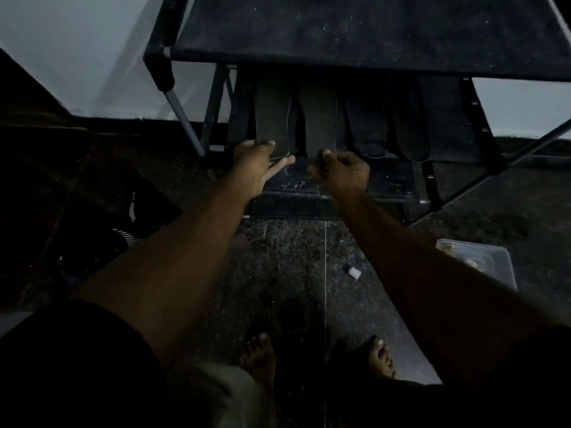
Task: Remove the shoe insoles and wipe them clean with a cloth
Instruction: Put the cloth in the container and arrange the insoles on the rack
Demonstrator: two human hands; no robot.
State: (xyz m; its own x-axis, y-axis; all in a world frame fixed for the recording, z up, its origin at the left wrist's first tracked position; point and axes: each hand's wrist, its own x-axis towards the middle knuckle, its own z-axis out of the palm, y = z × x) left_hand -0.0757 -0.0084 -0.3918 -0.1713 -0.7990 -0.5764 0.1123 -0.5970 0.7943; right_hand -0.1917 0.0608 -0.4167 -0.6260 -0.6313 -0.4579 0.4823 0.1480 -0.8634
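Plastic tub (494,264) — small white cap (354,272)

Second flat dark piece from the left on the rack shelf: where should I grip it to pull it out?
Grip the second piece at its near end, from the front. That end overhangs the shelf edge toward you; the upper tier blocks reaching from above. The right hand already pinches there.

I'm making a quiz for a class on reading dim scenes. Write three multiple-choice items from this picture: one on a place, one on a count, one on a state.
1. Where does the small white cylinder lie?
A. on the floor between the arms
B. on the top shelf
C. in the plastic container

2. How many dark shoes show on the rack's middle shelf?
A. two
B. four
C. six

3. How is the right hand?
A. flat and open
B. curled, pinching a shoe's near end
C. out of view

Key: A, it rests on the speckled floor; B, four lie side by side; B, the thumb presses the second shoe.
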